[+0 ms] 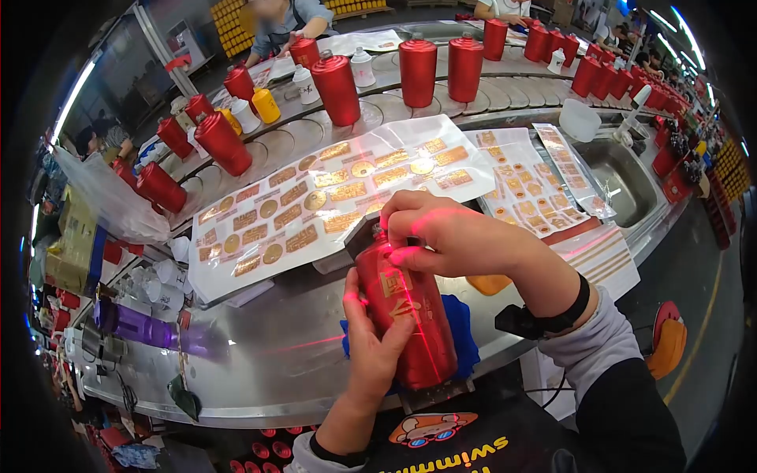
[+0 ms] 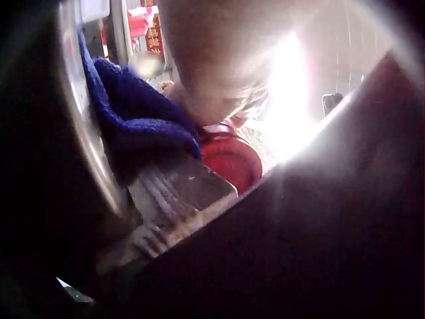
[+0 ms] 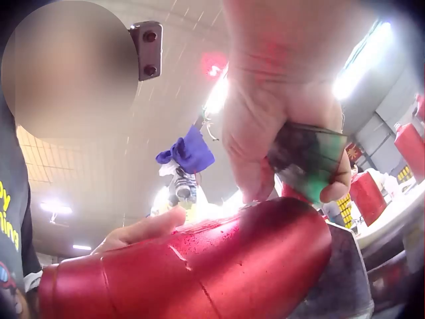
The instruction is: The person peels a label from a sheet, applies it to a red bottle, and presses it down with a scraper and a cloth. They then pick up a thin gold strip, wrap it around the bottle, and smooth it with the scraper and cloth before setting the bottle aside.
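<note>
Grips the red bottle (image 1: 430, 351), tilted by the blue cloth (image 1: 465, 323), with the left hand (image 1: 371, 347); pinches a blurred dark piece (image 3: 305, 163) near its neck with the right hand (image 1: 461, 236). Cannot tell what fills the conveyor bottles (image 1: 337, 91).

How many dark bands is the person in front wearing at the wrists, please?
2: one black band at the left wrist, by the light sleeve cuff, and one strap with a dark device at the right wrist. The sleeves could hide more.
</note>
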`<state>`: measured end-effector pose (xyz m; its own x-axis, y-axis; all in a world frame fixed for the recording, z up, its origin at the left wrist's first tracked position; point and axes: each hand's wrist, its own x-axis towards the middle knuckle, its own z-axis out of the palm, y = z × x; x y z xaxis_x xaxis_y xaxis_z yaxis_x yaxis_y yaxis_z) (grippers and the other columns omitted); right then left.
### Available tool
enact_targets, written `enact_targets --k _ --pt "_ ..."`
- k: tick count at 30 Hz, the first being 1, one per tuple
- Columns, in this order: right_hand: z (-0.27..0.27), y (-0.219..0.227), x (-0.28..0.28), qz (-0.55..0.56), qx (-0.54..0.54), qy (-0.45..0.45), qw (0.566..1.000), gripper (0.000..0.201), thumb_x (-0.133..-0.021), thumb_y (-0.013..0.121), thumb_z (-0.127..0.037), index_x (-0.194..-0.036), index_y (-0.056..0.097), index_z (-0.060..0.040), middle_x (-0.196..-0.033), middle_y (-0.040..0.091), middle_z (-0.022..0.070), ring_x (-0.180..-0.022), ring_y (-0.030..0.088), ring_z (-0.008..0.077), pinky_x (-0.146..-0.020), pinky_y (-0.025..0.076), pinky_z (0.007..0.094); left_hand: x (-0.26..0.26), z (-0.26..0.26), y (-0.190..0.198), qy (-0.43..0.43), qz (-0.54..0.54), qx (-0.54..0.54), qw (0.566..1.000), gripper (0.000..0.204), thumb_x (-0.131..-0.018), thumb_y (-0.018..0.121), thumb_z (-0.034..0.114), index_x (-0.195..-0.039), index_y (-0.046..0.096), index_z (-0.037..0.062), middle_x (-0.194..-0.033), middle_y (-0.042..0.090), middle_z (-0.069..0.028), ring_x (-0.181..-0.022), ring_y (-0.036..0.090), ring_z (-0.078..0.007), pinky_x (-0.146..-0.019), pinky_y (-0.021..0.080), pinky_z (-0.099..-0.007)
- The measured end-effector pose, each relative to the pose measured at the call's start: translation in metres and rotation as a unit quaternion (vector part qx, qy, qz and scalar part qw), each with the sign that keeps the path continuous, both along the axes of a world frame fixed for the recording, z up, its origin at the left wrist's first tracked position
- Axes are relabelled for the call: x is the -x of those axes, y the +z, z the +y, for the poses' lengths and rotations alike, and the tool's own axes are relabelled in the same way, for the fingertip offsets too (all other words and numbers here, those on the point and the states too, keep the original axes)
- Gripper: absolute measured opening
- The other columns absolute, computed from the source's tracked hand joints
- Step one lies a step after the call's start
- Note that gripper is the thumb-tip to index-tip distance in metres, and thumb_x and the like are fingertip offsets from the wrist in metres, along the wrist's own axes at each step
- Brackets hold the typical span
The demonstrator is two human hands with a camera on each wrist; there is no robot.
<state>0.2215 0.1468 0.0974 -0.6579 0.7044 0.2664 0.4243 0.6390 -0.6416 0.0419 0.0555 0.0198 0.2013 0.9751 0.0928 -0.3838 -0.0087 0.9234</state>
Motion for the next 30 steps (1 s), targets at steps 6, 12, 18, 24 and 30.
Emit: enact_targets --k 6,12,18,24,30 --pt "-0.001 0.001 0.001 0.007 0.008 0.0 1.0 0.018 -0.084 0.07 -0.011 -0.084 0.054 -0.0027 -0.108 0.055 0.0122 -0.101 0.056 0.0305 -0.087 0.047 0.0379 0.0 0.0 0.0 0.001 -0.011 -0.003 1.0 0.08 -0.092 0.062 0.015 -0.15 0.008 0.0025 -0.141 0.038 -0.0176 -0.126 0.045 -0.0233 -0.106 0.039 -0.0376" --pt "0.0 -0.001 0.002 0.012 0.005 0.004 1.0 0.019 -0.084 0.07 -0.012 -0.084 0.054 -0.0021 -0.108 0.055 0.0128 -0.1 0.056 0.0311 -0.085 0.047 0.0384 0.001 0.001 -0.003 -0.007 -0.018 -0.007 1.0 0.08 -0.093 0.062 0.015 -0.15 0.008 0.0021 -0.141 0.038 -0.0179 -0.127 0.044 -0.0233 -0.106 0.039 -0.0376" --pt "0.0 -0.003 0.002 0.018 -0.013 0.006 1.0 0.019 -0.085 0.069 -0.013 -0.084 0.053 -0.0018 -0.106 0.055 0.0131 -0.099 0.056 0.0312 -0.085 0.047 0.0384 0.001 0.0 -0.002 -0.01 -0.021 -0.003 1.0 0.08 -0.093 0.06 0.015 -0.151 0.007 0.0021 -0.141 0.038 -0.0179 -0.127 0.044 -0.0234 -0.107 0.038 -0.0378" --pt "-0.006 -0.013 0.0 0.061 -0.025 -0.066 0.996 0.015 -0.09 0.064 -0.015 -0.092 0.057 -0.0012 -0.104 0.057 0.0136 -0.099 0.057 0.03 -0.087 0.046 0.0371 0.001 0.0 -0.004 -0.005 -0.017 -0.006 1.0 0.078 -0.094 0.059 0.021 -0.151 0.008 0.0019 -0.142 0.037 -0.0178 -0.128 0.044 -0.0238 -0.107 0.038 -0.0381" --pt "-0.041 -0.054 -0.013 0.166 0.092 -0.191 0.963 0.046 -0.096 0.057 -0.033 -0.122 0.056 0.0045 -0.117 0.059 0.0235 -0.113 0.057 0.0355 -0.096 0.045 0.0388 0.0 0.0 -0.003 -0.002 -0.044 -0.013 0.999 0.065 -0.099 0.051 0.026 -0.148 0.016 0.0015 -0.143 0.038 -0.017 -0.129 0.046 -0.025 -0.108 0.04 -0.0395"
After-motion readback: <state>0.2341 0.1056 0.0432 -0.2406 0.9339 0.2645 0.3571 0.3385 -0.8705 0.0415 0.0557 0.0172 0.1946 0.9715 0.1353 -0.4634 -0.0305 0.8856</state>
